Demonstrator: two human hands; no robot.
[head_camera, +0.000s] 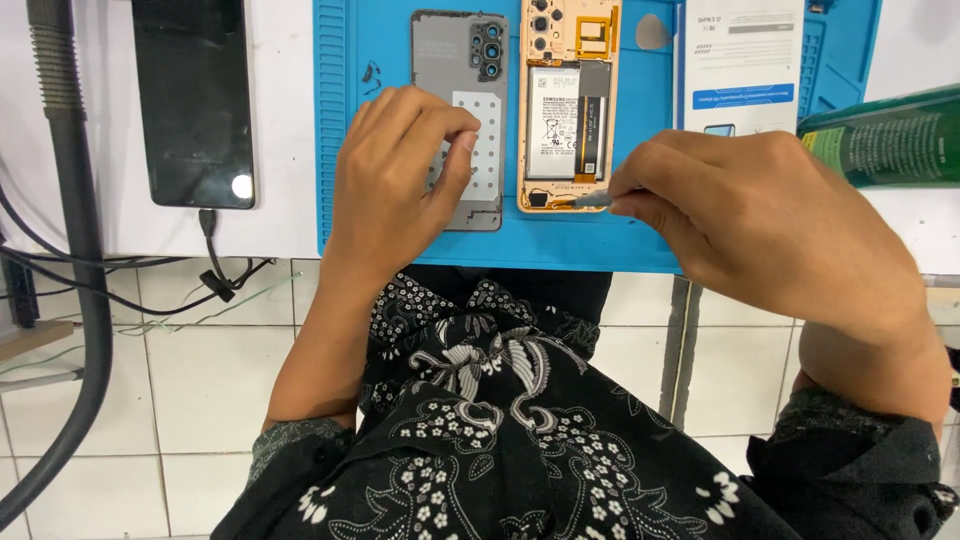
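- Right hand pinches a slim grey tool, fingers closed tight on it, its tip at the bottom edge of the opened phone.
- That opened phone lies face down on the blue mat, battery and peach-coloured frame showing.
- Left hand rests on the grey back cover just beside the phone, fingers curled with the tips pressed on the cover, gripping nothing.
- A second, dark phone lies well apart on the left of the bench, a cable plugged into its lower end.
- A white booklet lies on the mat's right side, a grey pick near it.
- A green bottle lies at the far right.
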